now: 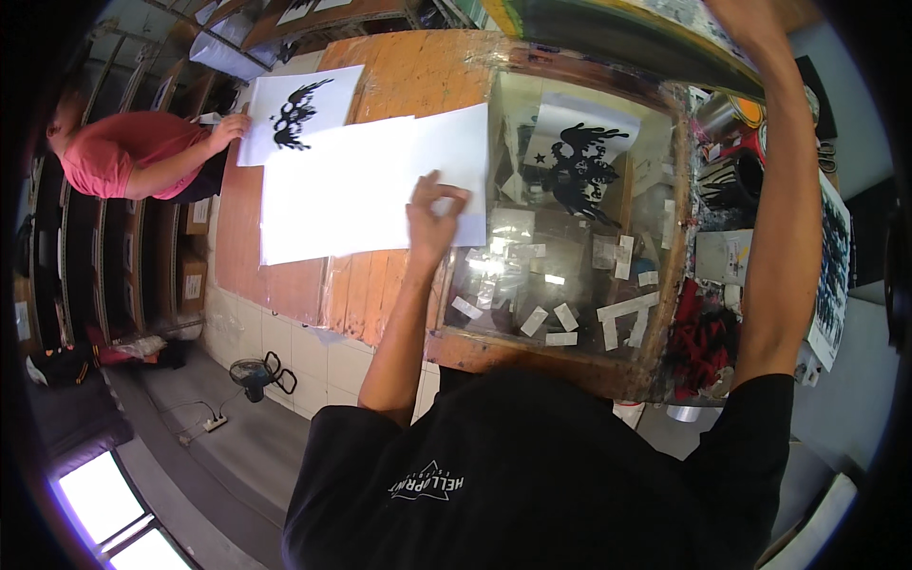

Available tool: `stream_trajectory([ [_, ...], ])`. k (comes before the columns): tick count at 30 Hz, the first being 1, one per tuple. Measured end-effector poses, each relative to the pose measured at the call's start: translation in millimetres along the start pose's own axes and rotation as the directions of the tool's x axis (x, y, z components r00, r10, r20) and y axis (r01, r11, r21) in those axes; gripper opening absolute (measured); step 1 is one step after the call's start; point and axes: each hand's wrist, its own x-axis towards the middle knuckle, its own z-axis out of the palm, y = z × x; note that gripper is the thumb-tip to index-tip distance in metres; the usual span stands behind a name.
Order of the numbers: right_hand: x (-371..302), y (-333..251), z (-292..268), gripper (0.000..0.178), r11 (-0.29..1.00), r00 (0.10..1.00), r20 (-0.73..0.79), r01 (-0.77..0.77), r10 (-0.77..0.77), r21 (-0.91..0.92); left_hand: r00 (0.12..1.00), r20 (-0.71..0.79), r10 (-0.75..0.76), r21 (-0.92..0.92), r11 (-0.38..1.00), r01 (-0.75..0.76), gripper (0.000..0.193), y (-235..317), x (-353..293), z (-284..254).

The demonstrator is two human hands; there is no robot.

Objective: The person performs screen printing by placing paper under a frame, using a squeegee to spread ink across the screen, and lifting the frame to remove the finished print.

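Observation:
My left hand (433, 223) is over a pile of white paper sheets (332, 195), with thumb and forefinger bent together in a pinch. Whether paper is caught between those fingertips does not show. At the upper right, my right hand (749, 24) reaches to the raised screen-printing frame (627, 43), its fingers cut off by the picture's edge. A sheet with a black winged print (583, 157) lies on the glass-topped part of the table (503, 275). Across the table, a co-worker's hand (228, 131) touches another printed sheet (299, 114).
White tape pieces (622, 256) dot the glass. Right of it are ink cans (731, 114), a dark container (731, 180) and stained red cloth (703, 328). The co-worker in a red shirt (123, 152) stands by shelves. A small fan (252, 378) sits on the floor.

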Motion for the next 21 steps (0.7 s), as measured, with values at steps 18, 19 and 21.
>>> stream_trajectory([
  [18,25,29,-12,0.027,0.974,0.99,0.075,0.131,-0.119,-0.186,0.715,0.602,0.356,0.248,0.767,-0.592,0.056,84,-31,253],
  [19,22,19,-15,0.027,0.982,0.995,0.074,0.076,-0.064,-0.175,0.715,0.604,0.351,0.247,0.771,-0.587,0.057,86,-32,258],
  [21,23,11,-16,0.026,0.984,0.998,0.069,-0.003,0.015,-0.176,0.709,0.614,0.347,0.231,0.78,-0.582,0.059,90,-36,264],
])
